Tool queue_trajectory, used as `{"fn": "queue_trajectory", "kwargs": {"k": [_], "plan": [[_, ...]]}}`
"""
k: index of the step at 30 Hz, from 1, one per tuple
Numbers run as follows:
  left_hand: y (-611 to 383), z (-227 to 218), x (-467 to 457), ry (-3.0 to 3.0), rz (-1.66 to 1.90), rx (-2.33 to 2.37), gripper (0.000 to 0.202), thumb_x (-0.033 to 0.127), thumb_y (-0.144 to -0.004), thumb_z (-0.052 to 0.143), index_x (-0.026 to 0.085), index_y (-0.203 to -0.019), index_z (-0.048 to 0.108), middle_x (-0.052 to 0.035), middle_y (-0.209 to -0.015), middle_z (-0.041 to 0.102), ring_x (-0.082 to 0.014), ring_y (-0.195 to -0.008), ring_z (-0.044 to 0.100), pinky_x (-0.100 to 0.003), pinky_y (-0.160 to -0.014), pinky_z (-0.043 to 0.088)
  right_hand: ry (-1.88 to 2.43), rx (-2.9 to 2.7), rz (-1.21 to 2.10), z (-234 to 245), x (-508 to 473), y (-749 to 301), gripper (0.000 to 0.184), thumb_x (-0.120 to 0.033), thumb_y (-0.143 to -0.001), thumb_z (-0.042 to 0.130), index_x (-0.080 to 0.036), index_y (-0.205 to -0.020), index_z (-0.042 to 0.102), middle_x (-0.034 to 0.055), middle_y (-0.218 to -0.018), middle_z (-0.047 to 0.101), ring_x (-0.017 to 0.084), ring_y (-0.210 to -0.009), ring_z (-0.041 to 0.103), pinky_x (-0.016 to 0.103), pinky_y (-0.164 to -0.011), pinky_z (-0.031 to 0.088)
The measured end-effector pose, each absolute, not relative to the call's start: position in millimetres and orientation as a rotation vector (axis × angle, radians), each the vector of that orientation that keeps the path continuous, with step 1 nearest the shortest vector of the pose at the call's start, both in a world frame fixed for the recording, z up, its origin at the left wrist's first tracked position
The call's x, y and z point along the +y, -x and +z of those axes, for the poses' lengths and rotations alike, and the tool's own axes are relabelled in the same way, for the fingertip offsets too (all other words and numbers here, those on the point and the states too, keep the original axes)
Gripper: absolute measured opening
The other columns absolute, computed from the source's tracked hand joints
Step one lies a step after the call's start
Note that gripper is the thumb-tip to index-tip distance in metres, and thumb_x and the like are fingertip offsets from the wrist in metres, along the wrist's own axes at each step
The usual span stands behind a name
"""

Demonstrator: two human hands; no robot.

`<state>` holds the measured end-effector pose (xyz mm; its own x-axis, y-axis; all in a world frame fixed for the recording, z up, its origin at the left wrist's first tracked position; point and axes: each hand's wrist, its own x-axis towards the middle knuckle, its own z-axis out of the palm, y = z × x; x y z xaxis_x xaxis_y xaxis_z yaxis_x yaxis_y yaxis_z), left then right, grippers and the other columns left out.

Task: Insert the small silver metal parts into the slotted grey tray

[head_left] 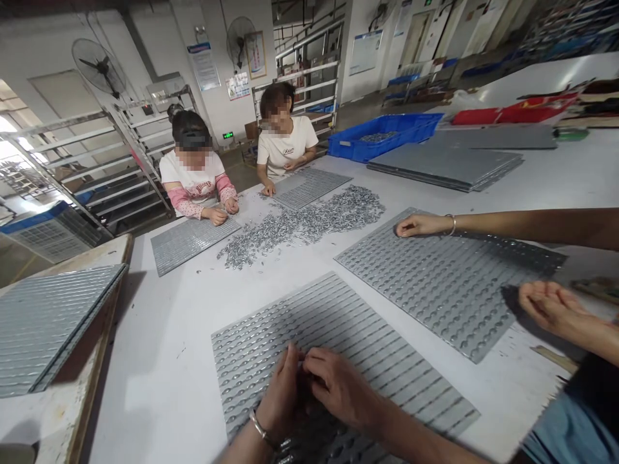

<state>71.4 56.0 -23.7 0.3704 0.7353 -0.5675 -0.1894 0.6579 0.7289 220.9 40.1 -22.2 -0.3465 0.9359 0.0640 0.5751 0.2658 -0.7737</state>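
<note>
A grey slotted tray lies on the white table right in front of me, many of its slots filled with small shiny metal parts. My left hand, with a bangle on the wrist, rests on the tray's near part with its fingers curled together. My right hand lies beside it, fingertips pinched against the left fingers. What they pinch is too small to make out. A long heap of loose metal parts stretches across the middle of the table, beyond my reach.
A co-worker at my right has one hand on a second filled tray and the other hand near its edge. Two more people sit at the far side with trays. Stacked trays sit left; a blue bin stands behind.
</note>
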Motion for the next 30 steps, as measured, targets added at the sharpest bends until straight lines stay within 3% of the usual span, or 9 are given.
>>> {"fn": "queue_trajectory", "kwargs": {"k": [5, 8, 10, 15, 18, 22, 25, 30], "plan": [[-71, -20, 55, -0.631, 0.676, 1.002, 0.056, 0.071, -0.069, 0.078, 0.019, -0.075, 0.059, 0.0036, -0.055, 0.053, -0.0102, -0.044, 0.045, -0.024, -0.042, 0.025, 1.399, -1.841, 0.887, -29, 42, -228, 0.012, -0.022, -0.091, 0.055, -0.022, -0.086, 0.065, 0.0051, -0.087, 0.067, 0.019, -0.081, 0.064, 0.032, -0.078, 0.051], [-67, -22, 55, -0.595, 0.698, 0.996, 0.051, 0.055, -0.061, 0.091, 0.018, -0.071, 0.057, 0.0043, -0.058, 0.053, -0.0076, -0.046, 0.043, -0.022, -0.043, 0.024, 1.372, -1.767, 0.862, -29, 44, -232, 0.019, -0.033, -0.096, 0.053, -0.022, -0.087, 0.066, 0.0068, -0.089, 0.069, 0.021, -0.086, 0.065, 0.035, -0.083, 0.053], [-64, -21, 56, -0.589, 0.671, 0.978, 0.051, 0.054, -0.06, 0.092, 0.017, -0.07, 0.057, 0.0019, -0.062, 0.057, -0.0067, -0.047, 0.044, -0.022, -0.043, 0.022, 1.327, -1.73, 0.893, -26, 43, -233, 0.023, -0.036, -0.097, 0.052, -0.023, -0.084, 0.067, 0.0066, -0.086, 0.07, 0.022, -0.087, 0.066, 0.036, -0.085, 0.052], [-61, -16, 54, -0.547, 0.645, 0.946, 0.056, 0.059, -0.058, 0.092, 0.017, -0.074, 0.059, 0.0026, -0.064, 0.058, -0.0049, -0.042, 0.041, -0.021, -0.04, 0.016, 1.137, -1.424, 1.38, -16, 38, -231, 0.025, -0.045, -0.094, 0.059, -0.021, -0.095, 0.065, 0.0023, -0.077, 0.072, 0.019, -0.076, 0.069, 0.033, -0.078, 0.055], [-64, -19, 51, -0.536, 0.654, 0.951, 0.053, 0.056, -0.061, 0.092, 0.017, -0.075, 0.06, 0.0021, -0.064, 0.059, -0.0054, -0.042, 0.041, -0.021, -0.039, 0.017, 1.101, -1.297, 1.502, -19, 41, -235, 0.027, -0.048, -0.093, 0.061, -0.021, -0.089, 0.061, 0.0009, -0.075, 0.07, 0.017, -0.072, 0.067, 0.03, -0.072, 0.054], [-64, -23, 51, -0.411, 0.754, 0.968, 0.033, 0.03, -0.068, 0.09, 0.013, -0.08, 0.065, -0.0046, -0.073, 0.066, -0.0097, -0.056, 0.055, -0.02, -0.046, 0.035, 1.316, -1.281, 1.355, -33, 63, -251, 0.026, -0.047, -0.087, 0.061, -0.021, -0.085, 0.058, -0.0007, -0.072, 0.066, 0.015, -0.062, 0.06, 0.027, -0.058, 0.05], [-57, -21, 56, -0.34, 0.82, 0.988, 0.022, 0.013, -0.07, 0.083, 0.012, -0.083, 0.065, -0.0085, -0.081, 0.07, -0.0111, -0.062, 0.059, -0.02, -0.053, 0.042, 1.491, -1.397, 1.29, -43, 84, -261, 0.019, -0.04, -0.084, 0.059, -0.021, -0.085, 0.061, -0.0024, -0.066, 0.061, 0.015, -0.062, 0.059, 0.026, -0.056, 0.049], [-43, -15, 61, -0.364, 0.886, 1.057, 0.035, 0.028, -0.068, 0.091, 0.013, -0.087, 0.065, -0.0053, -0.078, 0.069, -0.0068, -0.056, 0.053, -0.015, -0.047, 0.035, 1.621, -1.795, 0.963, -51, 100, -252, 0.017, -0.025, -0.089, 0.051, -0.019, -0.082, 0.065, 0.0041, -0.082, 0.071, 0.02, -0.08, 0.065, 0.03, -0.074, 0.047]]}}
